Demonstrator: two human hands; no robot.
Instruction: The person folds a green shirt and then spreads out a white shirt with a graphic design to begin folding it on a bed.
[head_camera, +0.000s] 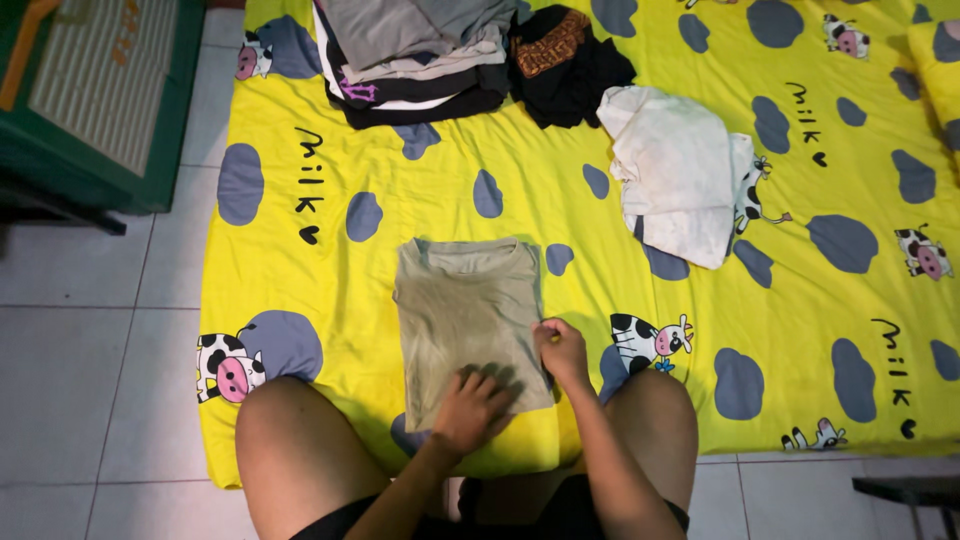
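An olive-green t-shirt (462, 305), folded into a narrow rectangle, lies on the yellow cow-print sheet (560, 215) just in front of my knees. My left hand (470, 408) rests flat on the shirt's near edge, fingers spread. My right hand (562, 350) pinches the shirt's right edge near its lower corner.
A stack of folded grey, white and black clothes (415, 55) sits at the far edge, with a crumpled black garment (565, 65) beside it. A loose white garment (675, 170) lies to the right. A green cabinet (95, 95) stands on the tiled floor (90, 390) at left.
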